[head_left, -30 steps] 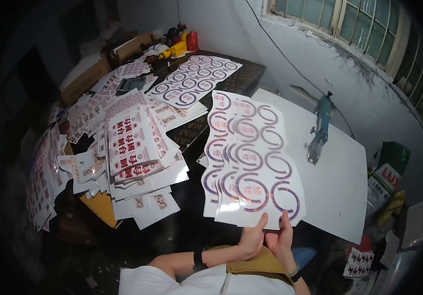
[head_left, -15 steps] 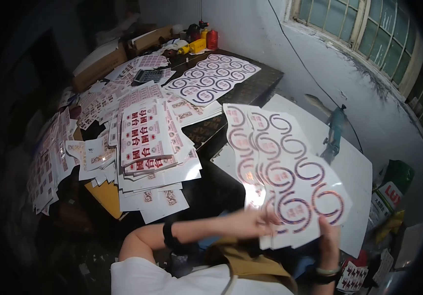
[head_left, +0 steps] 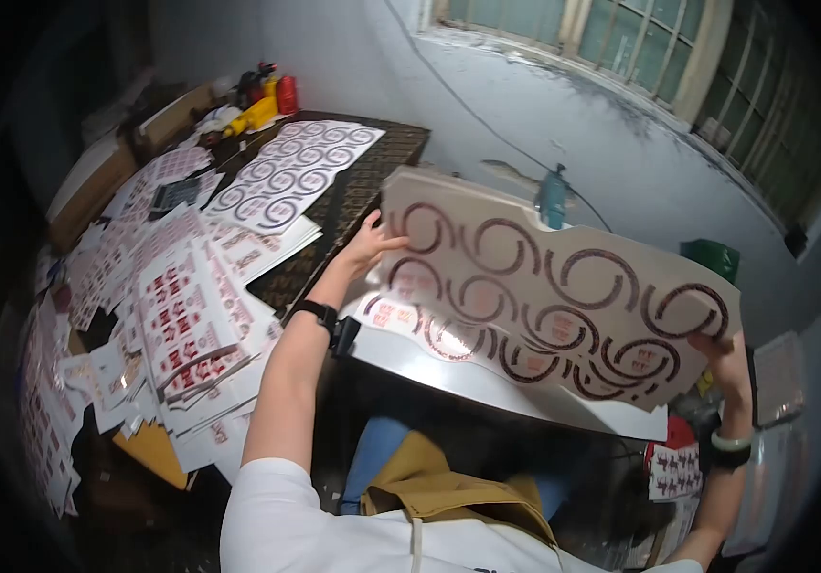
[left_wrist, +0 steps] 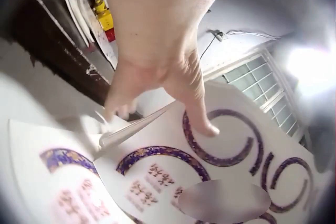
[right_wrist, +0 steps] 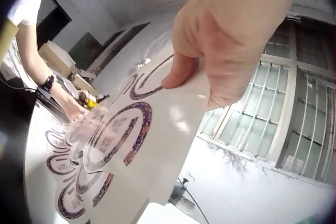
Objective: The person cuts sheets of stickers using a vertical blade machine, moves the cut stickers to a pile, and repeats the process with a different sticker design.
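A stack of white sheets printed with purple rings (head_left: pixel 525 277) is held up and tilted above the white board (head_left: pixel 515 406). My left hand (head_left: pixel 372 244) grips its left edge; in the left wrist view the thumb of the left hand (left_wrist: pixel 163 77) lies on the printed face, with the fingers behind the edge. At the right edge my right hand (head_left: pixel 724 361) pinches the sheets. The right wrist view shows the right hand (right_wrist: pixel 223 45) with its thumb on the face of the ringed sheets (right_wrist: pixel 152 145) and its fingers behind.
Piles of red-printed sheets (head_left: pixel 186 320) cover the left side of the dark table. Another ring-printed sheet (head_left: pixel 296 167) lies at the back, near a calculator (head_left: pixel 175 195) and yellow bottle (head_left: pixel 255 116). A teal tool (head_left: pixel 552 198) stands behind the held stack, by the wall.
Both hands have moved apart to opposite ends of the stack, the left hand to the far left edge. The sheets have been raised from the board and turned lengthwise across the view.
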Demonstrator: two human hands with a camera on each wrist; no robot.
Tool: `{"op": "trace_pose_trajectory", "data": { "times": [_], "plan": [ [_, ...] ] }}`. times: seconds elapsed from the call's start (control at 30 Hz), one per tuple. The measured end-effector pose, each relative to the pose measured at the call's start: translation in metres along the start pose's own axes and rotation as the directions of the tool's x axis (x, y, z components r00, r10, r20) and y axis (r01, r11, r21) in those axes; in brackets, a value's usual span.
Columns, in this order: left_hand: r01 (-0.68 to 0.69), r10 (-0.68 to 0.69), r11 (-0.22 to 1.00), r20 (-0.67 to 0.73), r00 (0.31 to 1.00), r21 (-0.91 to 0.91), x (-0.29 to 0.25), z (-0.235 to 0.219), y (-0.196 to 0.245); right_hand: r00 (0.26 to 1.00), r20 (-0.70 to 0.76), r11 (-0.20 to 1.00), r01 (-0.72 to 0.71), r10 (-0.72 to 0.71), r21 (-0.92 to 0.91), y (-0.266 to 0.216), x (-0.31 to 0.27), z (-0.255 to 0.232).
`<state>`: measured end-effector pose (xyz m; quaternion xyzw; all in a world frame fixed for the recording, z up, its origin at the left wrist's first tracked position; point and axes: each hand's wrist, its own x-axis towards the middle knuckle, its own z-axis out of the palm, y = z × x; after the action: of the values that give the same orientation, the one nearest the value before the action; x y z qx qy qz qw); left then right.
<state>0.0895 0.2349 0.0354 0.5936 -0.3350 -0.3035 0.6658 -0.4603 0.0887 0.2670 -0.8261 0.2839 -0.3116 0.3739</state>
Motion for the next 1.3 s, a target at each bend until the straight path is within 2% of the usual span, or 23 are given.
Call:
{"op": "trace_pose_trajectory", "data": {
  "times": [0.03, 0.1, 0.23, 0.3, 0.37, 0.43, 0.47, 0.5, 0.6, 0.67, 0.7, 0.73, 0.77, 0.83, 0.87, 0.97, 1.03, 1.07, 1.1, 1.17, 1.23, 1.27, 1.3],
  "plan": [
    [-0.008, 0.043, 0.978, 0.164, 0.986, -0.207, -0.011, 0.010, 0.008, 1.000, -0.025, 1.000, -0.009, 0.008, -0.006, 0.010, 0.003, -0.007],
    [0.096, -0.084, 0.994, 0.170, 0.982, -0.059, -0.002, 0.011, -0.016, 1.000, -0.012, 1.000, -0.015, 0.015, -0.020, 0.028, 0.009, -0.020],
    [0.070, -0.049, 0.992, 0.181, 0.982, -0.109, -0.026, 0.037, 0.009, 0.992, -0.086, 0.994, -0.098, 0.093, -0.046, 0.080, 0.012, -0.038],
    [0.023, -0.012, 0.995, 0.112, 0.994, -0.092, -0.030, 0.039, 0.022, 0.990, -0.133, 0.997, -0.051, 0.042, -0.065, 0.097, 0.014, -0.044],
    [-0.106, 0.118, 0.988, 0.104, 0.988, -0.114, -0.034, 0.039, 0.052, 0.985, -0.173, 0.996, -0.014, -0.002, -0.087, 0.109, 0.013, -0.053],
    [-0.231, 0.242, 0.968, 0.121, 0.963, -0.098, -0.035, 0.030, 0.082, 0.972, -0.236, 0.998, 0.029, -0.016, 0.050, 0.121, 0.013, -0.066],
    [-0.262, 0.280, 0.955, 0.130, 0.951, -0.142, -0.037, 0.026, 0.096, 0.980, -0.201, 0.990, 0.034, -0.006, 0.136, 0.123, 0.012, -0.073],
    [-0.297, 0.324, 0.937, 0.135, 0.936, -0.186, -0.042, 0.024, 0.111, 0.982, -0.186, 0.990, 0.054, -0.030, 0.130, 0.116, 0.012, -0.077],
    [-0.367, 0.373, 0.927, 0.088, 0.924, -0.075, -0.076, 0.030, 0.154, 0.975, -0.219, 0.979, 0.074, -0.031, 0.189, 0.111, 0.008, -0.076],
    [-0.357, 0.356, 0.934, 0.077, 0.931, 0.003, -0.093, 0.035, 0.151, 0.973, -0.229, 0.995, 0.000, 0.024, 0.103, 0.118, 0.003, -0.078],
    [-0.348, 0.344, 0.934, 0.063, 0.937, 0.076, -0.103, 0.039, 0.149, 0.969, -0.171, 0.981, 0.164, -0.180, -0.103, 0.189, 0.002, -0.097],
    [-0.393, 0.390, 0.919, 0.077, 0.918, 0.027, -0.107, 0.043, 0.127, 0.983, -0.171, 0.994, 0.073, -0.059, 0.077, 0.196, -0.004, -0.083],
    [-0.319, 0.316, 0.948, 0.140, 0.939, 0.004, -0.110, 0.046, 0.110, 0.987, -0.152, 0.967, -0.016, 0.056, 0.253, 0.194, -0.013, -0.064],
    [-0.395, 0.385, 0.915, 0.116, 0.916, 0.084, -0.107, 0.040, 0.075, 0.979, -0.205, 0.980, 0.055, -0.015, 0.190, 0.195, -0.017, -0.032],
    [-0.364, 0.357, 0.930, 0.109, 0.928, 0.053, -0.110, 0.043, 0.077, 0.978, -0.197, 0.968, -0.023, 0.074, 0.249, 0.190, -0.019, -0.025],
    [-0.327, 0.328, 0.945, 0.083, 0.941, -0.018, -0.122, 0.052, 0.084, 0.971, -0.204, 0.944, -0.056, 0.128, 0.326, 0.179, -0.018, -0.011],
    [-0.280, 0.287, 0.957, 0.101, 0.953, -0.082, -0.124, 0.049, 0.081, 0.966, -0.188, 0.934, -0.103, 0.175, 0.341, 0.197, -0.021, -0.009],
    [-0.192, 0.189, 0.981, 0.133, 0.973, 0.008, -0.125, 0.040, 0.070, 0.962, -0.172, 0.924, -0.143, 0.214, 0.355, 0.209, -0.019, -0.007],
    [-0.189, 0.187, 0.982, 0.120, 0.975, 0.005, -0.127, 0.038, 0.056, 0.955, -0.152, 0.912, -0.185, 0.255, 0.367, 0.221, -0.018, -0.005],
    [-0.060, 0.056, 0.997, 0.088, 0.995, 0.038, -0.133, 0.047, 0.053, 0.952, -0.182, 0.869, -0.134, 0.246, 0.477, 0.233, -0.018, 0.005],
    [-0.069, 0.070, 0.997, 0.027, 0.997, -0.034, -0.132, 0.054, 0.049, 0.916, -0.277, 0.808, -0.080, 0.291, 0.583, 0.249, -0.022, 0.012],
    [-0.066, 0.068, 0.997, 0.038, 0.997, -0.034, -0.130, 0.051, 0.047, 0.882, -0.244, 0.738, -0.156, 0.403, 0.657, 0.258, -0.020, 0.009],
    [-0.065, 0.067, 0.997, 0.049, 0.997, -0.037, -0.129, 0.049, 0.045, 0.879, -0.240, 0.734, -0.165, 0.413, 0.658, 0.266, -0.021, 0.006]
  ]
}}
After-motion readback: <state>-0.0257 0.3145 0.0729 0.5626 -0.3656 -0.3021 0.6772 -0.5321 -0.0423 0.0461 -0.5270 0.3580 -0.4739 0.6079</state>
